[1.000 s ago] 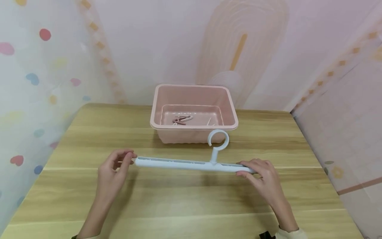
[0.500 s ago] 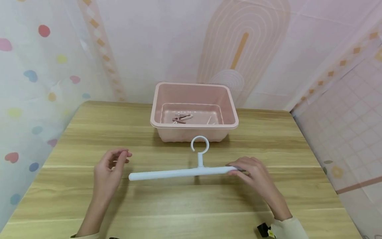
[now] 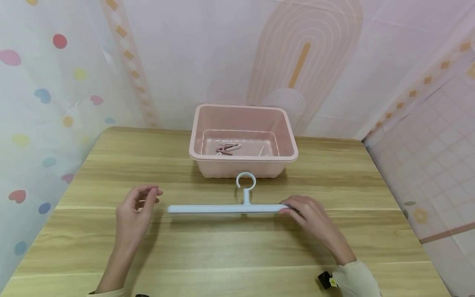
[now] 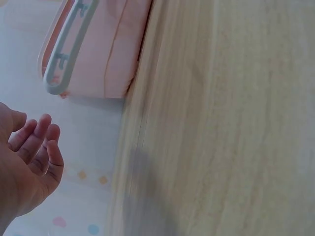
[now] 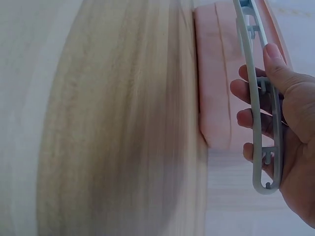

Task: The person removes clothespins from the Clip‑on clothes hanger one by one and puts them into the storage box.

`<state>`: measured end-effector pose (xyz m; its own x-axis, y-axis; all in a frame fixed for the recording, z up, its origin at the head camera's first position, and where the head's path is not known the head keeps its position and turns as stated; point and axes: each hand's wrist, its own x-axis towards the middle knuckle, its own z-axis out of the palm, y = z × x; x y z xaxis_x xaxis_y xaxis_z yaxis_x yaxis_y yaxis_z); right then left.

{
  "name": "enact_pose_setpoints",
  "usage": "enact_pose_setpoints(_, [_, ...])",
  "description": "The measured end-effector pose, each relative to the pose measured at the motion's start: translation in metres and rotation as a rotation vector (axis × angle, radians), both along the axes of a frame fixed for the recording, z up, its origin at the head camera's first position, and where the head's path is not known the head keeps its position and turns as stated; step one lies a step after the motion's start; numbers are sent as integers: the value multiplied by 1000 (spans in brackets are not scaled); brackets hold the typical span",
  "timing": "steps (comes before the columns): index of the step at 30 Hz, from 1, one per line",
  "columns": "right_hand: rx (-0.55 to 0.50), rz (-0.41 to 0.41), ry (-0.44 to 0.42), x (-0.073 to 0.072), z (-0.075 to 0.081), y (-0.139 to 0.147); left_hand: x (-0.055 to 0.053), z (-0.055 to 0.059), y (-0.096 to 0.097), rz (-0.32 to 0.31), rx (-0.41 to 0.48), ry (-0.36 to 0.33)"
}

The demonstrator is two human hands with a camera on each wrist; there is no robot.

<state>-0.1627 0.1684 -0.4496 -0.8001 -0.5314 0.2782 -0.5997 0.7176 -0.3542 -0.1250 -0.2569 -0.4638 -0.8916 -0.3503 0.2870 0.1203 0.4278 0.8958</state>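
Observation:
A pale blue plastic hanger with a round hook on top is held level above the table in the head view. My right hand grips its right end. In the right wrist view the fingers and thumb close around the hanger's slotted bar, which has small inner hooks. To the left of the bar's free end, my left hand hovers with loosely curled fingers and holds nothing. The left wrist view shows that hand apart from the hanger's end.
Behind the hanger, a pink plastic basin stands on the wooden table. Several small brown and white clothespin-like pieces lie inside it. A patterned wall covering rises at the back and sides.
The hanger has turned so its slotted side faces away, and its hook has shifted left. My right hand moved slightly left with it. My left hand drew back a little from the hanger's end.

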Motion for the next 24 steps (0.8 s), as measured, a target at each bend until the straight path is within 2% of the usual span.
enact_pose_setpoints(12, [58, -4, -77, -14, -11, -4, -3, -1, 3, -9, -34, 9])
enact_pose_setpoints(19, [64, 19, -41, -20, -23, -7, -2, -4, 5, -15, -80, -6])
enact_pose_setpoints(24, [83, 9, -59, -20, -29, -9, -2, -6, 5, -22, -111, 14])
